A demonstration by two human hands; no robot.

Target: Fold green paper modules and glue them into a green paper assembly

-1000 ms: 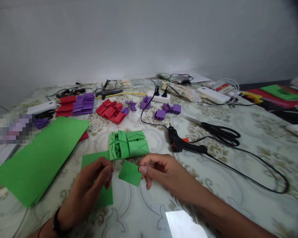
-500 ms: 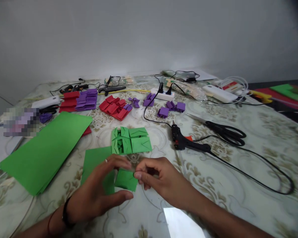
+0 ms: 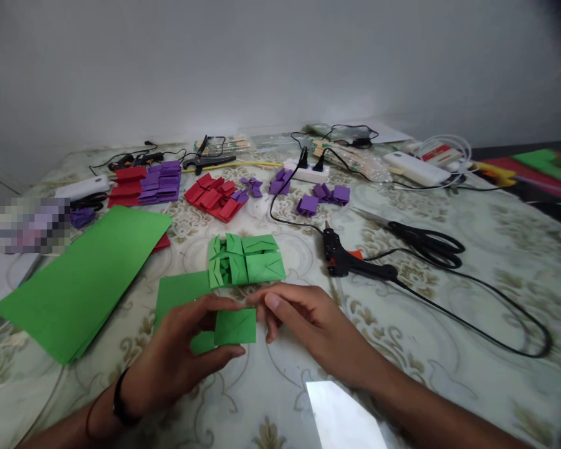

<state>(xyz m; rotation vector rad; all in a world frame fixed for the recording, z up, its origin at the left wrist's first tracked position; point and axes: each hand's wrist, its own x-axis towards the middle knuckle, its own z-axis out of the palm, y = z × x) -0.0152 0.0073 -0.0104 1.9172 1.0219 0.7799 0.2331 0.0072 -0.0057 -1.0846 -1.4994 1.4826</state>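
My left hand (image 3: 180,346) holds a small folded green paper square (image 3: 235,326) by its top and bottom edges, thumb below and fingers above. Just right of the square is my right hand (image 3: 308,318), its fingers loosely bent and apart, with nothing seen in them; the index fingertip comes close to the square's top corner. Behind both hands lie several folded green paper pieces (image 3: 264,265) set side by side. A larger green sheet (image 3: 180,290) lies partly hidden under my left hand.
A stack of green sheets (image 3: 88,280) lies at left. Red folded pieces (image 3: 216,196) and purple ones (image 3: 307,205) sit farther back. At right are a black glue gun (image 3: 355,265) with its cord and black-handled scissors (image 3: 421,242). A power strip (image 3: 308,173) stands behind.
My right hand has let go of the green square's right edge, its fingers loosening. My left hand has closed on the square's top and bottom edges and raised it slightly.
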